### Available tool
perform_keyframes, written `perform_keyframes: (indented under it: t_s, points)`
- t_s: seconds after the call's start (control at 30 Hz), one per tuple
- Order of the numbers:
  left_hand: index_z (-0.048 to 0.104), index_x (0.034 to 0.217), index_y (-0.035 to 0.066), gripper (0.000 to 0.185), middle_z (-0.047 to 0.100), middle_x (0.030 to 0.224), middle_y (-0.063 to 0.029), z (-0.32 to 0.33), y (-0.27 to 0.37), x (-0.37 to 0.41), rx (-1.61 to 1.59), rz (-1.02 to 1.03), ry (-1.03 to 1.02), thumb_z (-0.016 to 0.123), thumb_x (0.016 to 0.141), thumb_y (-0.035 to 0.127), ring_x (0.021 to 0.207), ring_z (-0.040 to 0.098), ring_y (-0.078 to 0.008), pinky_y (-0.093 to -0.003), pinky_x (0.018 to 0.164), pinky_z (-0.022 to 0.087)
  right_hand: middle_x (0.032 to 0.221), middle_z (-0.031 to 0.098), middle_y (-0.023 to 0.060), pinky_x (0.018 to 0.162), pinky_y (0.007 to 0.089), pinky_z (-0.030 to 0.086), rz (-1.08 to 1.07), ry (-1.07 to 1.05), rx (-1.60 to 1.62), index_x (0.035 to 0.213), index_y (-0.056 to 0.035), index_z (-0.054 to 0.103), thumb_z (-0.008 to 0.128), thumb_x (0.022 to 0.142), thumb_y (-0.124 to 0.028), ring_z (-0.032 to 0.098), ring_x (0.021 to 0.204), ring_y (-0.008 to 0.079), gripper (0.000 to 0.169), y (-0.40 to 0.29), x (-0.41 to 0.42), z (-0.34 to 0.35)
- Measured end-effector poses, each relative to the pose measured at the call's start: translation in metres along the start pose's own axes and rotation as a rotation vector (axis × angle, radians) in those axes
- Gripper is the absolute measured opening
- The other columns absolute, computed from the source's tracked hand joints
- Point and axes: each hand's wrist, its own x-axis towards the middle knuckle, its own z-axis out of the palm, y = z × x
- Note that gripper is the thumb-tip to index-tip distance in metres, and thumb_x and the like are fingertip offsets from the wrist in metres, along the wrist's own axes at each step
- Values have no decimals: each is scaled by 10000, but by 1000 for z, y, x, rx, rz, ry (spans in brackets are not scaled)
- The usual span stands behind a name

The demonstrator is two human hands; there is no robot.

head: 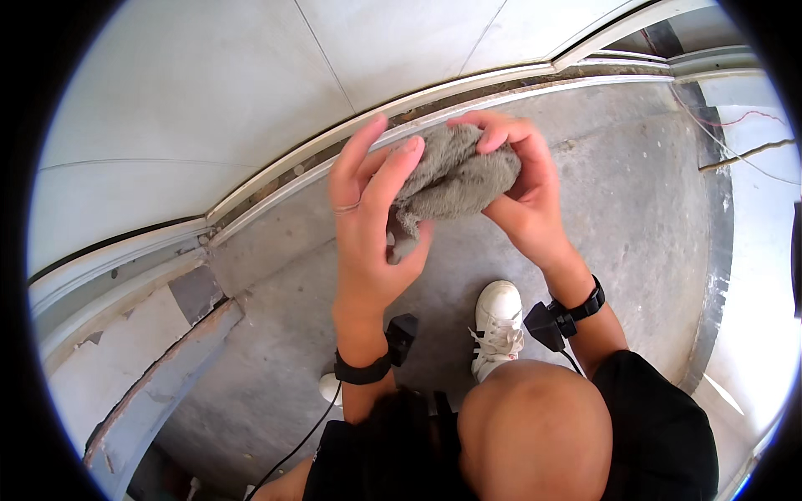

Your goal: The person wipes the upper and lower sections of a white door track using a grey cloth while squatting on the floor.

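Note:
A grey, fuzzy cloth (460,178), folded into a bundle, is held up between both hands above the concrete floor. My left hand (376,206) grips its left end, with the fingers bent over the top and the thumb below. A loose corner of the cloth hangs by that thumb. On the right end, my right hand (523,175) has its fingertips pressed on the upper fold and its thumb underneath. Beyond the cloth runs a white sliding-door track (351,153), with dirt lying in its groove.
White panels (188,113) rise behind the track. At the left is a ledge (156,376) with a chipped edge. A stick (745,155) and thin wires (720,141) lie at the right. My bent knee (536,426) and white shoe (498,319) are below my hands; cables hang from the wrist straps.

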Motion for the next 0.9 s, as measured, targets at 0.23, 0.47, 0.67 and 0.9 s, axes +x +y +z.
perform_keyframes:
  t_s: [0.23,0.47,0.67,0.9]
  points:
    - [588,1073,28,205,584,1018,-64,4,-3,-6,-337,-575,123,457,984,159,920,533,-143,-281,838,433,1267,493,104,954,312,413,197,-51,-109,1234,-42,467,687,812,-108,490,1153,174,480,-1,4,7]
    - [480,1246,78,281,566,1005,-43,4,-22,-7,-524,-769,225,480,976,154,878,513,-93,-249,793,434,891,629,28,685,248,476,279,92,-331,1066,-21,577,710,788,-105,571,780,87,319,16,12,28]
    - [406,1309,79,696,480,1274,-93,-16,-22,-3,-619,-557,120,750,708,3,1167,492,-204,-349,1003,428,1046,582,67,770,260,488,321,40,-64,1221,-45,461,733,739,-71,576,891,128,554,3,46,49]
    - [443,1229,27,550,582,1091,-94,-44,14,55,-145,-211,517,717,753,-8,970,587,-173,-295,855,478,1132,541,120,775,280,514,-286,-28,-345,1215,-1,397,758,753,-57,592,926,159,589,-36,92,83]
